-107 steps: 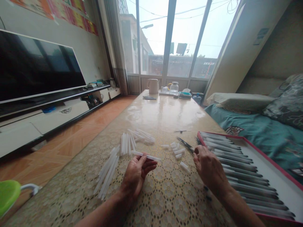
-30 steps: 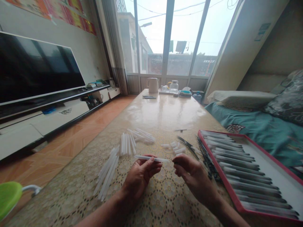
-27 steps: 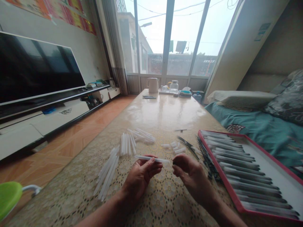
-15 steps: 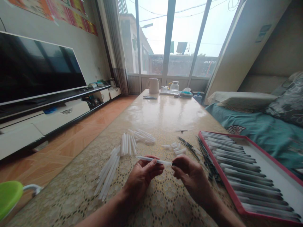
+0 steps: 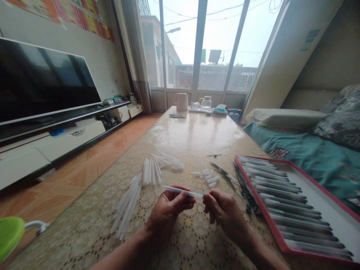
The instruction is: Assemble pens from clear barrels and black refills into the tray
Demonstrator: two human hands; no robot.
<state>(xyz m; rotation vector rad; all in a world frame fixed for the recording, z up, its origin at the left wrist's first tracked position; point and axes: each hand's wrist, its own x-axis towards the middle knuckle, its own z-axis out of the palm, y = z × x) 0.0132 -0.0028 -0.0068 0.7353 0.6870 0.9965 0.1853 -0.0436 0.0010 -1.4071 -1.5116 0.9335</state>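
Observation:
My left hand pinches a white pen barrel and holds it level above the table. My right hand is closed at the barrel's right end, its fingertips against the tip; what it pinches there is hidden. White barrels lie in rows to the left and further back. Small white caps and thin dark refills lie just beyond my hands. A red-rimmed tray on the right holds several finished pens in a row.
The long table wears a lace-patterned cover. A white jug and a glass teapot stand at its far end. A TV is on the left, a teal-covered bed on the right, and a green object at the lower left.
My right hand left the refills by the tray and came to the barrel's right end. The dark refill tip seen between my hands has gone from view. My left hand has kept the barrel.

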